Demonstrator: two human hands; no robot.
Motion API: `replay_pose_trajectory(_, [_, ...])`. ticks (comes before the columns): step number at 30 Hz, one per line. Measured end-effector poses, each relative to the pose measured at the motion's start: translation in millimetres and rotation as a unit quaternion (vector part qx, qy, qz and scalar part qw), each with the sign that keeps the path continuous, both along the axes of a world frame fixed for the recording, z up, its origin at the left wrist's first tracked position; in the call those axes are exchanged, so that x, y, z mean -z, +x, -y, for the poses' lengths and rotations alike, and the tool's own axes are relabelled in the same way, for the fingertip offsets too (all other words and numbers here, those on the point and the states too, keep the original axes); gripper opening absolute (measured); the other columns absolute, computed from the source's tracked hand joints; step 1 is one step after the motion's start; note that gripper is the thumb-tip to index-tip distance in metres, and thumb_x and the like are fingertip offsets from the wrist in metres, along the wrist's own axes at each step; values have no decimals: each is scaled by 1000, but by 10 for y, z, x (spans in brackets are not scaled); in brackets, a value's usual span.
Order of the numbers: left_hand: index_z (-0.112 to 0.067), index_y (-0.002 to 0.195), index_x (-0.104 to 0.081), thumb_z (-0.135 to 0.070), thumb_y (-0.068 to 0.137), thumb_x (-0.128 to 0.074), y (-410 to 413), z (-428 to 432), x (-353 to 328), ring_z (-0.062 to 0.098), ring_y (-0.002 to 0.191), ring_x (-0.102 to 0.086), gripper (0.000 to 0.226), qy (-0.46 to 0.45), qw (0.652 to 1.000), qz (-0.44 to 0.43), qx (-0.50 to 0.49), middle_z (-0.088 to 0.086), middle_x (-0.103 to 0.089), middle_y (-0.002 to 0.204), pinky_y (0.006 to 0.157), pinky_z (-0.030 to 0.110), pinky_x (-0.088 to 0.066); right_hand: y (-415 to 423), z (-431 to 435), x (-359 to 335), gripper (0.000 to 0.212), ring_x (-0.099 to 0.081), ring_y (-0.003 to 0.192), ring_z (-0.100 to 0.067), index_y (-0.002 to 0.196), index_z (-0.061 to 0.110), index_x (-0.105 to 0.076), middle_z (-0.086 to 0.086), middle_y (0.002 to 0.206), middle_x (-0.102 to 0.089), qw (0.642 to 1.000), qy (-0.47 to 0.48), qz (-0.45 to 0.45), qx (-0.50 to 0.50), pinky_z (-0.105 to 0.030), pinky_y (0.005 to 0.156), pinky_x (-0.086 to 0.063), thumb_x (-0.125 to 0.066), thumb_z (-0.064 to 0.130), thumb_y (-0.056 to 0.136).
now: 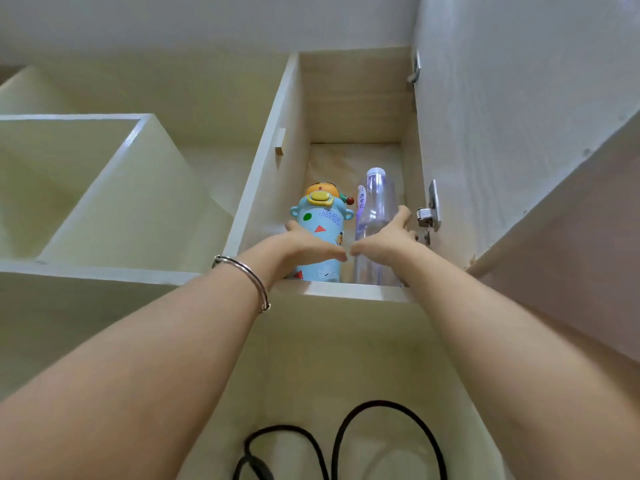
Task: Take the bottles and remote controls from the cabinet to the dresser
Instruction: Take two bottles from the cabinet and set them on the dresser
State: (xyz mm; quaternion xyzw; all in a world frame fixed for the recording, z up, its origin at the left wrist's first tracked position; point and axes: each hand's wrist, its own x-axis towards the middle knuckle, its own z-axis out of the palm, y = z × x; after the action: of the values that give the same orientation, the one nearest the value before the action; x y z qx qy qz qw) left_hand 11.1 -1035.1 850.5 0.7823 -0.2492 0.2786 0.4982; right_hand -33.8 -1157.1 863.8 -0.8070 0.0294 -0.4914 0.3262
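Where the left grip (304, 244) closes: thumb and fingers wrapped round the blue cartoon bottle (320, 216).
Right grip (384, 236): curled round the clear bottle (375, 199), just right of the blue one.
Both bottles: upright on the cabinet shelf (346, 292), at its front edge.
Left wrist: silver bracelet (246, 269).

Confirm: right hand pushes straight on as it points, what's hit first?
Likely the clear bottle, which sits between the right hand's thumb and fingers; contact is hard to judge. Behind it is the cabinet back wall.
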Motion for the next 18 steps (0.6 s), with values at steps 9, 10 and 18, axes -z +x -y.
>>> replay_pose_trajectory(9, [-4, 120, -46, -22, 63, -80, 134, -3, -20, 13, 62, -53, 69, -31, 999, -1, 41, 10, -62, 103, 42, 22, -40, 70, 24, 19, 98, -46, 96, -29, 142, 26, 0, -12, 128, -47, 999, 22, 46, -18, -35, 81, -43, -69, 17, 73])
replay_pose_trajectory(10, [-5, 119, -50, -20, 58, -82, 133, -11, -21, 14, 62, -57, 70, -55, 997, 9, 52, 10, -64, 102, 40, 17, -42, 56, 11, 33, 98, -48, 94, -29, 141, 29, -2, -12, 124, -50, 997, 26, 65, -21, -36, 83, -46, -69, 18, 72])
replay_pose_trajectory(18, [-13, 112, -48, -48, 35, -76, -237, -196, -6, 21, 99, -55, 89, -137, 967, 191, -95, 4, -53, 112, 87, 36, -53, -49, -40, 42, 85, -59, 103, -34, 137, 27, -16, -4, 116, -56, 972, 61, 194, -118, -47, 91, -50, -65, 34, 68])
